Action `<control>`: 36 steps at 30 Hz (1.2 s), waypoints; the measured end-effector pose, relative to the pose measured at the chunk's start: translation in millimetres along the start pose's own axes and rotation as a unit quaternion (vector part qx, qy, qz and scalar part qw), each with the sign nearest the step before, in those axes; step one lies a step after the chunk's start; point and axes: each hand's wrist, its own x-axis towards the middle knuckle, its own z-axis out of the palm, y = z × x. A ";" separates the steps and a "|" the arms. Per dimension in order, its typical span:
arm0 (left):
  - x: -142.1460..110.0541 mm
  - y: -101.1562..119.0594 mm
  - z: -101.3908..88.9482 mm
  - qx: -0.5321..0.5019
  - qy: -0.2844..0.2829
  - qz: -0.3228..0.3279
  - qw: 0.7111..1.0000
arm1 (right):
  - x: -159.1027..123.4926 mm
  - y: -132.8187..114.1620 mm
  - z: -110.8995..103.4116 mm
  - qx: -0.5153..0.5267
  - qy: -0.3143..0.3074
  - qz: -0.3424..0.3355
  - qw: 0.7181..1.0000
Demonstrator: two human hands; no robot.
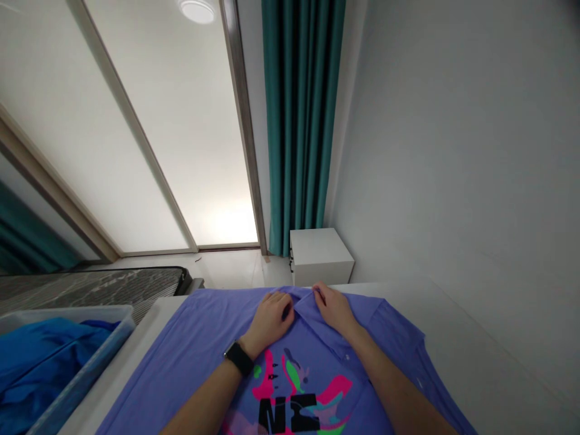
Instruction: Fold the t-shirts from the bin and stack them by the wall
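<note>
A purple polo shirt (208,344) with a pink, green and black print lies flat, front up, on a white table (457,338). Its collar (302,308) points away from me. My left hand (270,319), with a black watch on the wrist, rests on the left side of the collar with fingers curled onto the fabric. My right hand (332,307) pinches the right side of the collar near the far table edge. Both forearms lie over the shirt's chest.
A clear plastic bin (90,362) with blue clothing in it stands at the left of the table. Beyond the table are a white bedside cabinet (319,254), teal curtains (299,121), a dark mattress (90,287) and a grey wall on the right.
</note>
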 end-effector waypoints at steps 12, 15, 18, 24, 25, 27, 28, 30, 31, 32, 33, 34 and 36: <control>-2.6 -7.5 7.9 -0.099 0.041 -0.066 0.992 | 5.1 -3.8 -26.0 0.047 0.010 0.011 0.999; -3.2 -7.7 8.0 -0.099 0.030 -0.062 0.993 | -3.6 -7.0 -46.3 0.071 0.012 -0.002 0.997; -1.2 -7.3 6.3 -0.094 0.020 -0.058 0.994 | -28.1 -8.9 -55.6 0.076 0.004 -0.034 0.997; 23.5 1.2 0.7 -0.054 -0.022 -0.069 0.996 | -86.8 -3.1 -45.2 0.020 -0.032 -0.092 0.995; 29.8 4.4 0.2 -0.034 -0.040 -0.073 0.996 | -93.1 -2.3 -43.6 0.011 -0.036 -0.097 0.995; 41.7 11.2 0.8 0.004 -0.070 -0.082 0.994 | -101.7 -1.6 -41.9 -0.006 -0.038 -0.103 0.994; 46.7 14.4 1.8 0.017 -0.079 -0.086 0.993 | -104.4 -1.6 -41.4 -0.014 -0.037 -0.105 0.994; 54.1 19.4 5.2 0.035 -0.085 -0.096 0.991 | -107.1 -1.6 -40.6 -0.033 -0.035 -0.110 0.993; 56.5 21.0 7.4 0.045 -0.090 -0.100 0.990 | -107.5 -1.4 -40.0 -0.047 -0.033 -0.113 0.992; 58.3 22.0 9.6 0.054 -0.095 -0.104 0.989 | -107.6 -1.1 -39.4 -0.064 -0.032 -0.117 0.991; 59.6 22.6 11.8 0.063 -0.101 -0.108 0.987 | -107.4 -0.6 -38.9 -0.084 -0.029 -0.122 0.989; 60.6 22.7 13.8 0.070 -0.107 -0.114 0.985 | -107.2 -0.1 -38.7 -0.104 -0.026 -0.127 0.986; 62.7 22.4 16.8 0.080 -0.117 -0.128 0.982 | -106.9 0.6 -39.4 -0.137 -0.016 -0.137 0.981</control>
